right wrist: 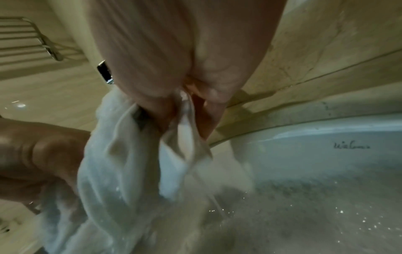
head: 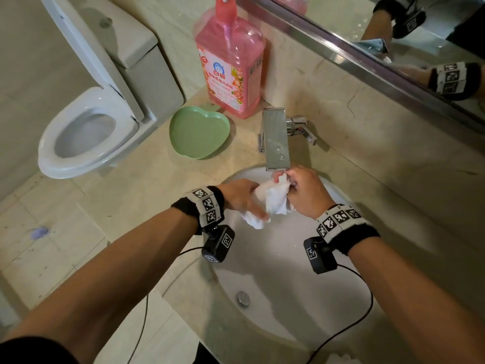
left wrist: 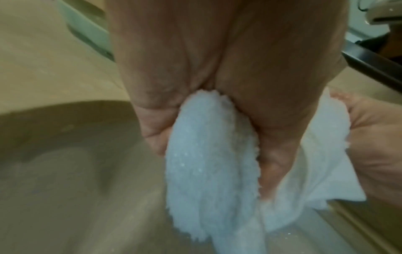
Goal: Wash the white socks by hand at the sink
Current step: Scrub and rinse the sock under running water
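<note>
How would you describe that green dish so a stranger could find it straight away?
Start at the white sink set in the beige counter, then look to the far left of the steel faucet. There lies the green dish, between the toilet and the tall pink detergent bottle. It alone is pale green, shallow and heart-shaped.

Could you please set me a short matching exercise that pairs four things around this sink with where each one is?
Things:
1. white socks
2. green heart-shaped dish
3. pink detergent bottle
4. drain plug

Places:
A. at the bottom of the basin
B. on the counter, left of the faucet
C. against the wall, behind the dish
D. held in both hands under the spout

Pairs: 1-D, 2-B, 3-C, 4-A
</note>
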Motion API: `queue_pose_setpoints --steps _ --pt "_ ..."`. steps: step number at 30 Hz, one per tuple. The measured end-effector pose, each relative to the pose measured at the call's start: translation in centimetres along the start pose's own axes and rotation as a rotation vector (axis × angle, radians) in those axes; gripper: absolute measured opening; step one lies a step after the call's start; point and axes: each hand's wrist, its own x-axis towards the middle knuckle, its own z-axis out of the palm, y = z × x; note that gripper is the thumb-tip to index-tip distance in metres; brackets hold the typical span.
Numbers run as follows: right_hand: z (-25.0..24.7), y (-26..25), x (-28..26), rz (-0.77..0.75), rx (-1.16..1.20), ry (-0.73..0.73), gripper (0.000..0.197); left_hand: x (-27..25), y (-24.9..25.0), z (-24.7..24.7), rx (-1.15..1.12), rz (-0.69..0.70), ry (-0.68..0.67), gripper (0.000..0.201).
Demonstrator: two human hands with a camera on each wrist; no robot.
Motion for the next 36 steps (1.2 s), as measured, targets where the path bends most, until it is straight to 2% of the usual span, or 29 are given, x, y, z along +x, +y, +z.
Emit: queue_pose_setpoints --steps 2,4,6,9,11,13,15,17,18,20,22,24,26,28,29,30,31,34,36 --pt "-0.2 -0.2 0.1 0.007 -0.038 -0.057 0.022 0.4 0.2 0.2 0.075 -0.007 0.014 0.038" --pt "-0.8 -0.3 -0.1 -0.006 0.052 -0.134 0.030 0.6 0.3 0.0 0.128 0.006 0.064 0.024" --pt "-1.3 -0.5 -0.7 -0.020 0.155 -0.182 0.040 0.7 0.3 -0.7 0.148 0.010 0.082 0.029" --pt "-1.8 -0.2 -1.1 0.010 0.227 -0.266 0.037 0.7 0.4 -1.5 0.138 0.051 0.072 0.030" --pt "-1.8 0.1 -1.0 0.136 0.331 -0.363 0.028 0.6 0.4 -1.7 0.172 0.089 0.113 0.034" --pt "-1.7 0.3 -0.8 0.250 0.440 -0.343 0.011 0.4 0.5 -1.8 0.250 0.080 0.213 0.040" --pt "-1.0 0.6 -0.6 0.288 0.405 -0.236 0.042 0.1 0.7 -1.9 0.320 0.089 0.270 0.041" --pt "0.0 0.5 -0.3 0.229 0.224 -0.232 0.075 -0.3 1.1 -1.8 0.363 0.129 0.279 0.043" --pt "0.6 0.4 -0.2 0.188 0.114 -0.278 0.080 -0.5 1.4 -1.8 0.366 0.150 0.279 0.045" --pt "1.7 0.5 0.1 0.136 -0.130 -0.354 0.065 -0.7 1.6 -1.8 0.356 0.185 0.278 0.050" --pt "1.9 0.4 0.4 0.094 -0.298 -0.292 0.049 -0.8 1.5 -2.0 0.381 0.177 0.266 0.056" --pt "1.9 0.7 0.5 0.061 -0.344 -0.170 0.043 -0.9 1.1 -2.2 0.466 0.111 0.270 0.057" --pt "1.8 0.7 0.5 0.098 -0.313 -0.206 0.059 -0.8 0.9 -2.2 0.553 0.099 0.299 0.047" --pt "2.1 0.0 0.5 0.236 -0.205 -0.308 0.090 -0.8 0.9 -2.0 0.521 0.151 0.344 0.037" --pt "2.4 -0.2 0.6 0.290 -0.171 -0.295 0.097 -0.8 1.0 -1.9 0.474 0.184 0.366 0.035" --pt "2.6 -0.1 0.8 0.308 -0.149 -0.241 0.094 -0.7 1.0 -1.8 0.433 0.217 0.388 0.036" --pt "2.7 0.0 1.1 0.301 -0.124 -0.181 0.081 -0.7 0.9 -1.7 0.404 0.250 0.408 0.037" --pt "2.2 -0.1 1.7 0.303 0.087 -0.165 0.024 -0.6 0.9 -1.4 0.374 0.326 0.450 0.038" --pt "1.6 -0.5 1.8 0.314 0.117 -0.200 0.020 -0.5 1.3 -1.2 0.373 0.339 0.455 0.041"
